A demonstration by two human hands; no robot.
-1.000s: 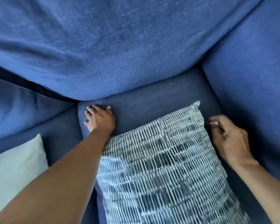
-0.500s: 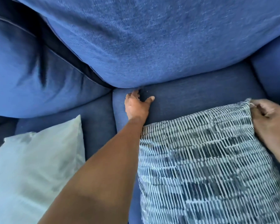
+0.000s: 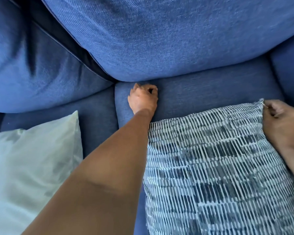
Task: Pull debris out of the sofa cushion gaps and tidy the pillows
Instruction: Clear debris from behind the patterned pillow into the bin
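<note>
Two throw pillows are seen on the blue sofa seat. The patterned pillow [image 3: 219, 167], covered in short white and navy dashes, lies on the right seat cushion [image 3: 210, 92], and its far right corner is pinched by the curled fingers of the right hand [image 3: 282, 119]. The left hand [image 3: 143, 97] is curled at the gap under the back cushion [image 3: 168, 36]; whether anything is held cannot be told. A plain pale green pillow [image 3: 29, 163] lies at left.
</note>
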